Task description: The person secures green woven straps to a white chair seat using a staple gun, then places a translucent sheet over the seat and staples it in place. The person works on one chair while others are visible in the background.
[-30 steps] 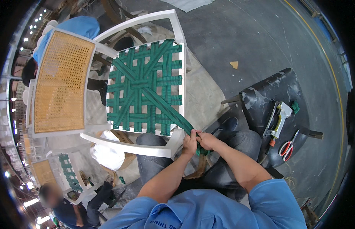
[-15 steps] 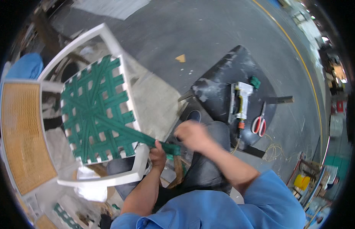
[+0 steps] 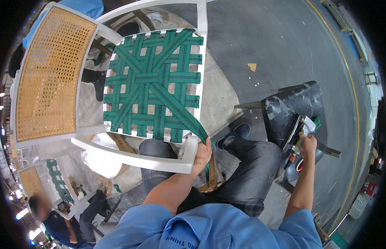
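A white chair frame (image 3: 130, 154) stands at the left, its seat laced with green webbing (image 3: 148, 79) in a woven grid with diagonal strips across it. My left hand (image 3: 203, 152) is closed on a webbing strap (image 3: 192, 122) at the seat's near right corner, holding it taut; the loose end hangs below. To the right, a grey-white staple gun (image 3: 309, 124) rests on a worn black padded seat (image 3: 290, 99). My right hand (image 3: 308, 144) is closed around the staple gun's handle, partly hiding it. Beside that hand, the red handles of the scissors (image 3: 299, 165) show in part.
The chair's cane back panel (image 3: 54, 74) faces left. A co-worker (image 3: 62, 218) sits at lower left beside another webbed chair (image 3: 58, 180). A white bag (image 3: 101, 157) lies under the chair. A wooden leg (image 3: 329, 151) sticks out from the black seat.
My right hand has swung away from the strap to the staple gun and closed on it. My left hand still holds the strap. The view has shifted, bringing the chair nearer the middle.
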A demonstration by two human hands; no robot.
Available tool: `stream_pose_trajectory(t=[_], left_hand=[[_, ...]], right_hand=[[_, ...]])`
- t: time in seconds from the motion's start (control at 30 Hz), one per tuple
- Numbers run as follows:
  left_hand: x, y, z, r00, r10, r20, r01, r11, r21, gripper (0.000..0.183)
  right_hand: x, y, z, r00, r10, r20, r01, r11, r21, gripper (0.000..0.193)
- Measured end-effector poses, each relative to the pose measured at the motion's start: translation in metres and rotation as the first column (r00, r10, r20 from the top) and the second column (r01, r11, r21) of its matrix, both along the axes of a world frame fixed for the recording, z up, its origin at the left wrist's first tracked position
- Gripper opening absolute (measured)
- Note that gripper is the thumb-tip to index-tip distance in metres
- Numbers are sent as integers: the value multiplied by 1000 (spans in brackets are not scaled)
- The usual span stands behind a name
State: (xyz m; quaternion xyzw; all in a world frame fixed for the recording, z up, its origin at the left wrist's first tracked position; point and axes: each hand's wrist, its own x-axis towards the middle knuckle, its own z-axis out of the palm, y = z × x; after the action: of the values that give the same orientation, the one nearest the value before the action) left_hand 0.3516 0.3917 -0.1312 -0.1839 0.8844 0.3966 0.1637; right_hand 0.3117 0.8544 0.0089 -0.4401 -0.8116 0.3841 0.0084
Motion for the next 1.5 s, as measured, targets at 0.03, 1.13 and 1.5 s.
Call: stream_pose_trajectory(t=[0.03, 1.13, 1.5], left_hand=[[0, 1, -5, 1000, 8, -30, -9, 1000, -25, 78], [13, 8, -67, 794, -487, 364, 46, -550, -834, 59], [12, 9, -52, 906, 141, -399, -111, 989, 100, 57]], right_hand=[[3, -3, 7, 994, -12, -112, 10, 1000, -23, 33], [-93, -364, 54, 314, 948, 48, -874, 309, -376, 46], [-91, -365, 55, 228, 973, 24, -938, 227, -261, 47]])
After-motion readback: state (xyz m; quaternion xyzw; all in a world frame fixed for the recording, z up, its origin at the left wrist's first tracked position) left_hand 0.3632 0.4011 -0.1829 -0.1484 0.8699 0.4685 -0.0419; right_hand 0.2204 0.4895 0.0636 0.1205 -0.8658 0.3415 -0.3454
